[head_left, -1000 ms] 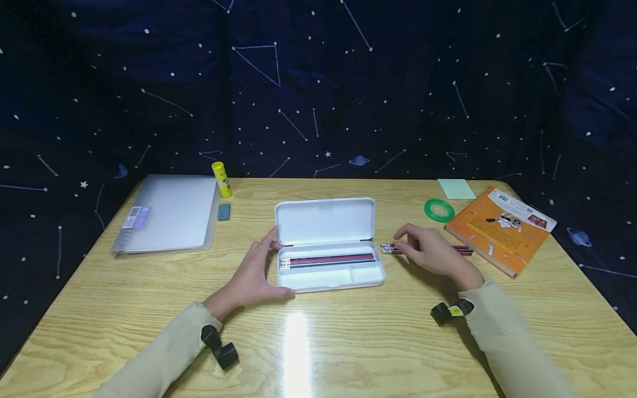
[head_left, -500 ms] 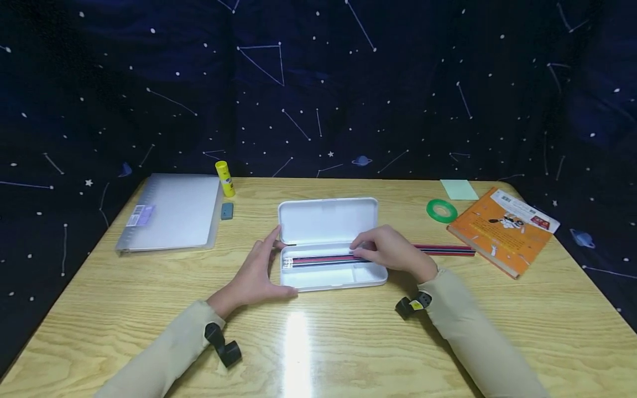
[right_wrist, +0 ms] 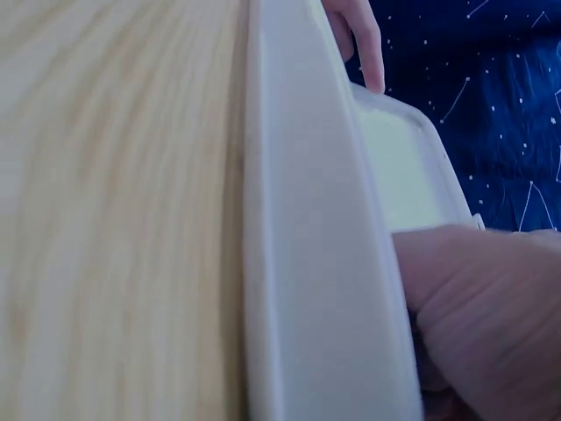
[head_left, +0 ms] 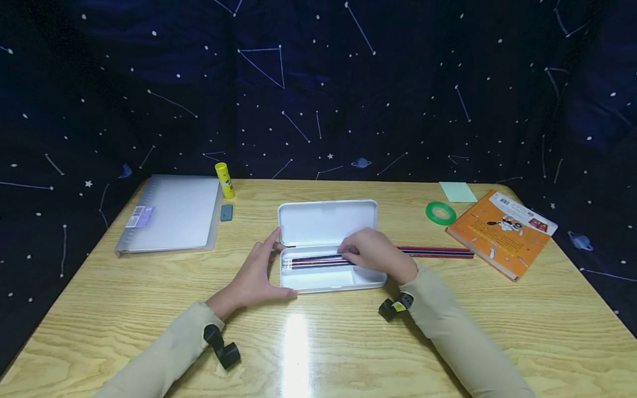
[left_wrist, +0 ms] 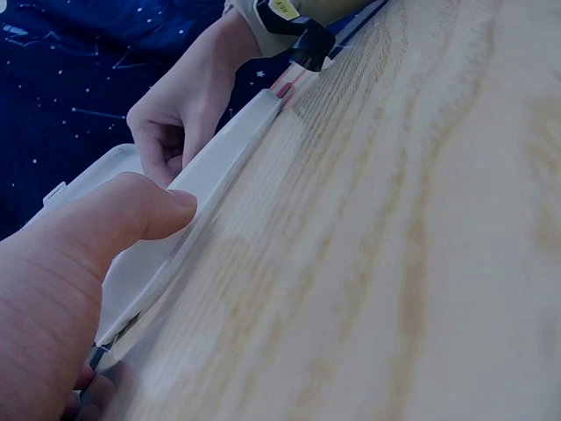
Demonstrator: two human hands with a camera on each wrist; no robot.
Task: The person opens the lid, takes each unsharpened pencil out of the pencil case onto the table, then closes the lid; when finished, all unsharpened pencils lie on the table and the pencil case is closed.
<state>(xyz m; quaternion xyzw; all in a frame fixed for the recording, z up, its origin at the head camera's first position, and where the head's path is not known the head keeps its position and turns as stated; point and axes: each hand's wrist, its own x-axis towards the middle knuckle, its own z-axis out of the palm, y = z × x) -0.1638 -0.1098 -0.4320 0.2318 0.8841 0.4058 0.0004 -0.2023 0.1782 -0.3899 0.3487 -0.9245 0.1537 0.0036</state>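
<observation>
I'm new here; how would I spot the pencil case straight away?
Start with the wooden table before the starry cloth. Near its middle, the left hand holds one end of a white pencil case; the right hand holds pencils inside. Unlike the frosted folder and orange book to either side, it has an open lid.

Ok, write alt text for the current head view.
A person's right hand grips pencils in an open white case while the left hand holds its left end. More pencils, an orange book, green tape and a note sit to the right; a folder, glue stick and eraser to the left, on a wooden table before a starry backdrop.
</observation>
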